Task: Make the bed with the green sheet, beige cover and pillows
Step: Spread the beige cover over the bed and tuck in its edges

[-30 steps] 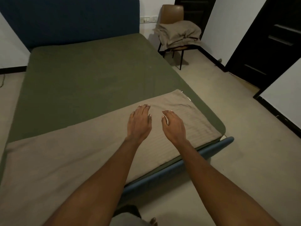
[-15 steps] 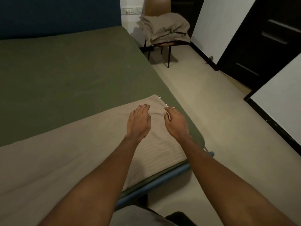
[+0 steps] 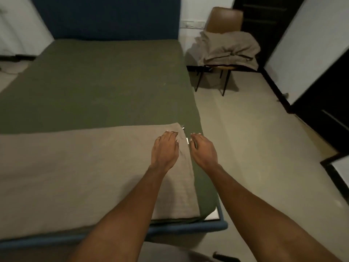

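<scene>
Beige cover: folded in a band across the foot of the bed, on the green sheet; its far right corner lies by both hands.
Step in hand: likely taking that corner to unfold the cover toward the headboard.
Doing it well: grasp only the top layer, lift low, draw straight along the mattress side.
Left hand: palm down, fingers straight, flat on the cover near the corner.
Right hand: palm down over the sheet, just beside the cover's edge, fingers nearly straight, gripping nothing visible.
Hands: close together, not touching.
Pillows: probably the beige heap on the chair.
</scene>
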